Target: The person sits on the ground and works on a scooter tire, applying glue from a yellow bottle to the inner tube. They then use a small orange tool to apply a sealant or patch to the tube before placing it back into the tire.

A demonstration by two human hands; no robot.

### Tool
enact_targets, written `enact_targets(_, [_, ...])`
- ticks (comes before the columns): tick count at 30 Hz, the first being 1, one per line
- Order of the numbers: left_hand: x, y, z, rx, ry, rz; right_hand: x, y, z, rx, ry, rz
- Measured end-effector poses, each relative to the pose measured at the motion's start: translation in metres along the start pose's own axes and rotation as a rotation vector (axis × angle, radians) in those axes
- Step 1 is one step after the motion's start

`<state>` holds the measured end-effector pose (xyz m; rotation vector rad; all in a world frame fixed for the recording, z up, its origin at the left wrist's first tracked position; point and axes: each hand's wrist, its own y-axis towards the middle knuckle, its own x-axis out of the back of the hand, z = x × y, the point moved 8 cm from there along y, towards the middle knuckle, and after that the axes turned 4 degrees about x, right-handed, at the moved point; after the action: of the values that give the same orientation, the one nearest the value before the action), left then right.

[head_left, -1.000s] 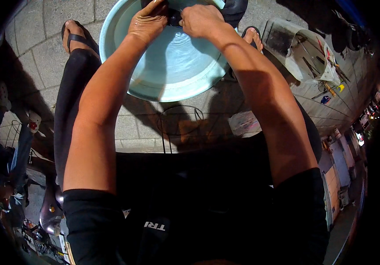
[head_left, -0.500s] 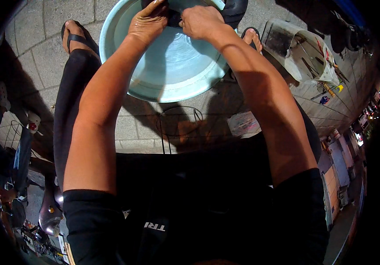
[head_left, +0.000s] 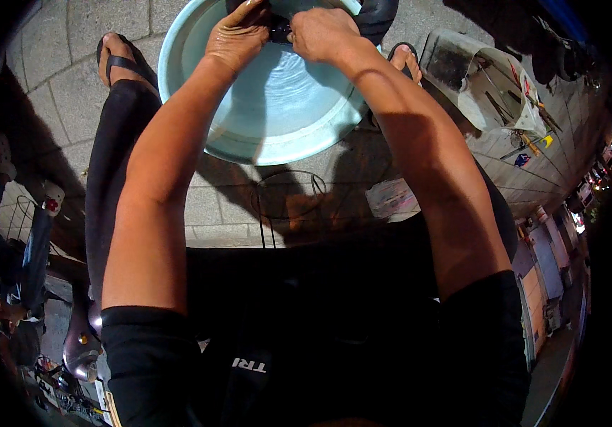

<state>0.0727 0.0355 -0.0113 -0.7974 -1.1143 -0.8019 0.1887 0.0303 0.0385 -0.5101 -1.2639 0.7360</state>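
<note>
A pale blue round basin (head_left: 178, 53) with water in it stands on the paving in front of me. Over its far side, a black inner tube (head_left: 377, 20) is stretched between my hands, with a short wet-looking length showing in the gap. My left hand (head_left: 242, 34) grips the tube, thumb on top. A little to its right, my right hand (head_left: 326, 34) is closed on the same tube with its fingers curled under. The far part of the tube runs past the top edge, out of sight.
A whitish plastic bin (head_left: 462, 71) holding several hand tools stands to the right, with a yellow-tipped tool (head_left: 546, 142) beside it. A thin wire hoop (head_left: 291, 217) sits between the basin and me. Another person in jeans (head_left: 32, 249) is at far left.
Both hands stay nearly in place, still on the tube. The stretch of tube between them now sits slightly differently, and ripples in the water look more distinct.
</note>
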Motion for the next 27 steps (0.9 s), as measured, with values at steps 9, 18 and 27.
enact_targets(9, [-0.004,-0.002,0.0,0.017,0.023,-0.023,-0.001,0.0,0.0,0.004,0.029,-0.004])
enact_targets(18, [-0.1,-0.015,-0.025,0.087,-1.134,0.258,0.0,0.0,0.002,0.012,0.021,-0.005])
enact_targets(27, [-0.028,-0.004,-0.01,0.016,-0.131,0.01,-0.002,-0.002,-0.003,-0.015,0.017,-0.029])
